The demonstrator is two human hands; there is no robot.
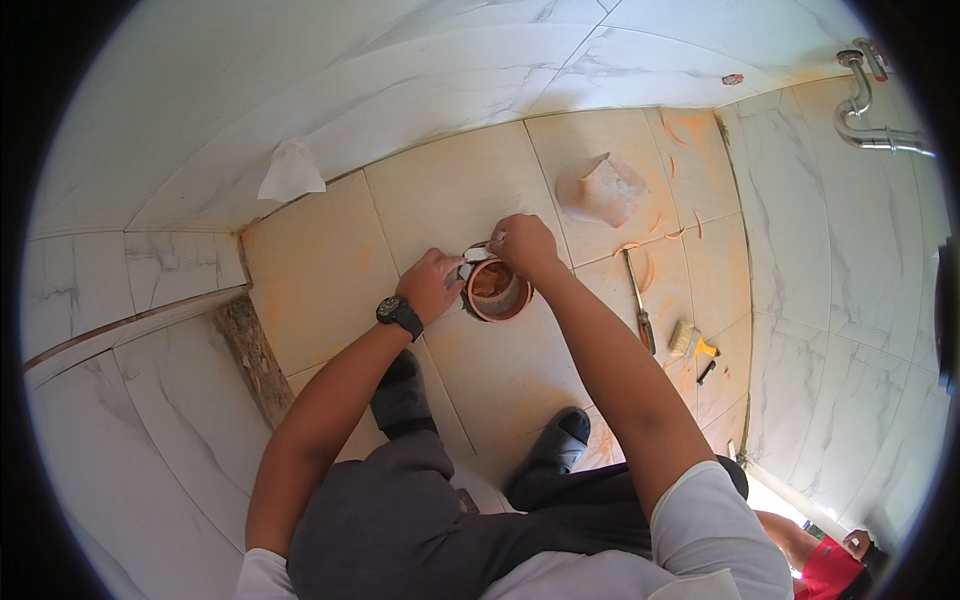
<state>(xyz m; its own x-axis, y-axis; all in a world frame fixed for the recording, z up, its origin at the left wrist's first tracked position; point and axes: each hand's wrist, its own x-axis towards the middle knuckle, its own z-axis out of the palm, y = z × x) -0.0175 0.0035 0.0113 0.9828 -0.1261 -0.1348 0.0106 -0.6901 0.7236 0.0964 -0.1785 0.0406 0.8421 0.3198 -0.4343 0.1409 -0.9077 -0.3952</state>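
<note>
Pipe [502, 317] between left hand [430, 287] and right hand [526, 247], white strip [478, 256] beside rim; fingers [501, 237] curled, can't tell grip.

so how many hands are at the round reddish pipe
2: the left hand at the left of the pipe, and the right hand at its upper right.

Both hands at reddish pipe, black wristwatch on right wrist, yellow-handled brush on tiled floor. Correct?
No: the head view shows the black wristwatch on the left wrist. The rest holds: left hand and right hand at the reddish pipe, yellow-handled brush on the tiled floor.
</note>
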